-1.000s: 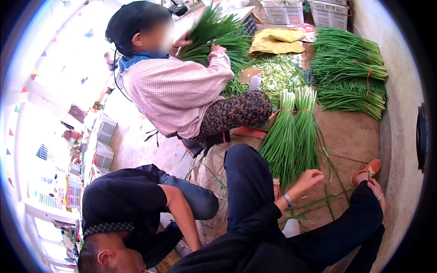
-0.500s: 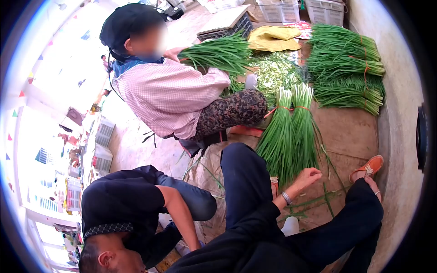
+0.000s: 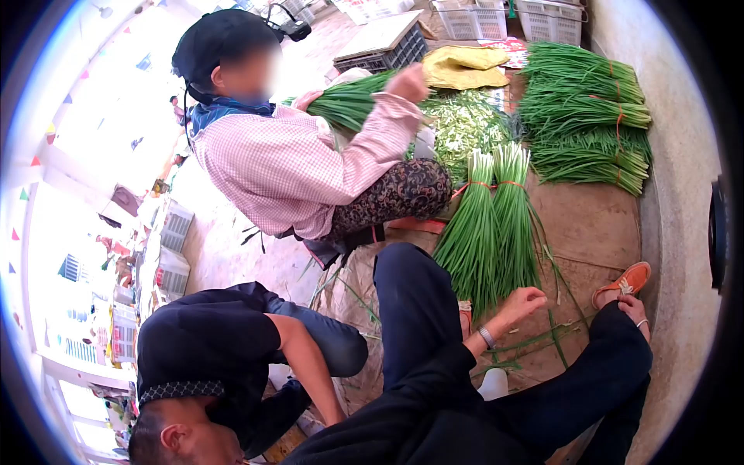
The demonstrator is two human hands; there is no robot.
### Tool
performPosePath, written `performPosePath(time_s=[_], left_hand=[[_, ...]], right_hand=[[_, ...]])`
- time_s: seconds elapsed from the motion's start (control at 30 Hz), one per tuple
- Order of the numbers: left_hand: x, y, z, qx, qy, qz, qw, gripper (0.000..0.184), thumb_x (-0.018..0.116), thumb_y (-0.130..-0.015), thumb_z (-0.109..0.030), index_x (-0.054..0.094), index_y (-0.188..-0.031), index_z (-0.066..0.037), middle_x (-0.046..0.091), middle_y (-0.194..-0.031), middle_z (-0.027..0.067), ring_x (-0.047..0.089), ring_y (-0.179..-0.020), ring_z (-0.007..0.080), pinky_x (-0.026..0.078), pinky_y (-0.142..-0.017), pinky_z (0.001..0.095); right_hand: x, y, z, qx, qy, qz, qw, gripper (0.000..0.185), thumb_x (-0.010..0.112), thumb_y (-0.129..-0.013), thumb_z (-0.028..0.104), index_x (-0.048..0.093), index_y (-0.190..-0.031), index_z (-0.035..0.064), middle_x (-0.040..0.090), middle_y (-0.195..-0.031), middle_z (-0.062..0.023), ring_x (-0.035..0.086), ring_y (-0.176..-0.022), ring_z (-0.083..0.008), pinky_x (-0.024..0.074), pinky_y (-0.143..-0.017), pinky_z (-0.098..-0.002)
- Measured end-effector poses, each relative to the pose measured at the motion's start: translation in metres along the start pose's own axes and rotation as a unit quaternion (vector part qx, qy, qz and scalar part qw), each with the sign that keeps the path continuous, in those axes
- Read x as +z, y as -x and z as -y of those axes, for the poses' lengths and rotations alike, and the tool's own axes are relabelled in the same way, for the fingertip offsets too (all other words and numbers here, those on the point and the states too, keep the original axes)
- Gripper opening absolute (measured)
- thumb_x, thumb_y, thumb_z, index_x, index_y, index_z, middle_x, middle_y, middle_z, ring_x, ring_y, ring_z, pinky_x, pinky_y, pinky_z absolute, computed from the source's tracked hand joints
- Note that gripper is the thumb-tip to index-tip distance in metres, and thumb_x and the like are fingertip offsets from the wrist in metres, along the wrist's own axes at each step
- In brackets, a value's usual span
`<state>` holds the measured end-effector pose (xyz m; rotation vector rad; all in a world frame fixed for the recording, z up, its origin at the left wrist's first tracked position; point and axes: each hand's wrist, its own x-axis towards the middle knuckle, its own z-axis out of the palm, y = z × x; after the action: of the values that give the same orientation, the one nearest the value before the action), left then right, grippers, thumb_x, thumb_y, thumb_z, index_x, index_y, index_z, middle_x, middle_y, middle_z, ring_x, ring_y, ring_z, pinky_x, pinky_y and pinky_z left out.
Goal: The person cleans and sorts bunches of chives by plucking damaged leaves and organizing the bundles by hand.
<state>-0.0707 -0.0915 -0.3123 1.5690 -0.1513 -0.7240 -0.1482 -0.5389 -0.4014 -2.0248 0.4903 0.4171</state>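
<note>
My left hand [image 3: 528,301], with a silver watch at the wrist, hovers just off the leafy ends of two tied bundles of long green stalks [image 3: 479,240]. Its fingers are curled together and nothing shows in them. My right hand [image 3: 634,308], a pale band on its wrist, is down at my dark trouser leg [image 3: 597,364], fingers closed on the cloth near the ankle, above an orange shoe [image 3: 626,280]. The two bundles lie side by side, white ends up, with red ties.
Tied green bundles [image 3: 585,116] are stacked by the wall [image 3: 678,155]. Cut trimmings [image 3: 469,128] lie beside a yellow sack [image 3: 465,67]. A co-worker in a checked shirt [image 3: 271,167] holds green stalks. Another person [image 3: 209,341] bends down at left. Crates [image 3: 552,22] stand behind.
The co-worker in the checked shirt has lowered the green stalks and raised one hand away from them. My right hand has shifted toward the trouser hem. My left hand is almost still.
</note>
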Motion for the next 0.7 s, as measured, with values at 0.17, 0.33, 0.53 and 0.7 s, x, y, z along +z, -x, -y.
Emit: performPosePath(time_s=[0.17,0.33,0.53,0.7], left_hand=[[0.003,-0.002,0.007,0.025,-0.003,0.01,1.0,0.034,0.062,-0.082,-0.028,0.062,-0.099,0.001,0.066,-0.082,0.0071,0.062,-0.07,0.0121,0.049,-0.061,0.0253],[0.004,-0.001,0.004,0.009,0.006,0.004,1.0,0.032,0.062,-0.082,-0.027,0.063,-0.098,0.0,0.066,-0.081,0.0066,0.061,-0.069,0.0115,0.048,-0.062,0.025],[0.004,0.0,0.0,0.01,-0.006,0.001,1.0,0.034,0.061,-0.082,-0.028,0.063,-0.099,0.001,0.066,-0.082,0.0074,0.061,-0.069,0.0122,0.049,-0.063,0.0259],[0.003,-0.001,0.003,0.017,-0.013,-0.003,1.0,0.036,0.061,-0.082,-0.03,0.063,-0.1,0.001,0.067,-0.082,0.008,0.061,-0.069,0.0129,0.049,-0.063,0.027]], right_hand=[[0.003,0.01,0.015,-0.036,-0.002,-0.027,0.999,0.033,0.063,-0.074,0.007,0.062,-0.106,-0.0026,0.067,-0.092,-0.009,0.062,-0.084,-0.016,0.0481,-0.077,-0.0262],[0.002,0.015,0.02,-0.013,0.036,-0.041,0.998,0.033,0.063,-0.075,0.011,0.062,-0.105,-0.0025,0.066,-0.094,-0.0108,0.062,-0.087,-0.0176,0.0477,-0.079,-0.0285],[0.01,0.017,-0.01,-0.035,-0.063,-0.084,0.994,0.031,0.062,-0.081,0.021,0.063,-0.105,0.0,0.066,-0.094,-0.0114,0.062,-0.089,-0.0187,0.0468,-0.081,-0.0303],[0.016,0.021,-0.01,-0.012,-0.063,-0.096,0.993,0.031,0.061,-0.081,0.021,0.063,-0.105,0.0,0.066,-0.094,-0.0113,0.062,-0.089,-0.0188,0.0467,-0.081,-0.0303]])
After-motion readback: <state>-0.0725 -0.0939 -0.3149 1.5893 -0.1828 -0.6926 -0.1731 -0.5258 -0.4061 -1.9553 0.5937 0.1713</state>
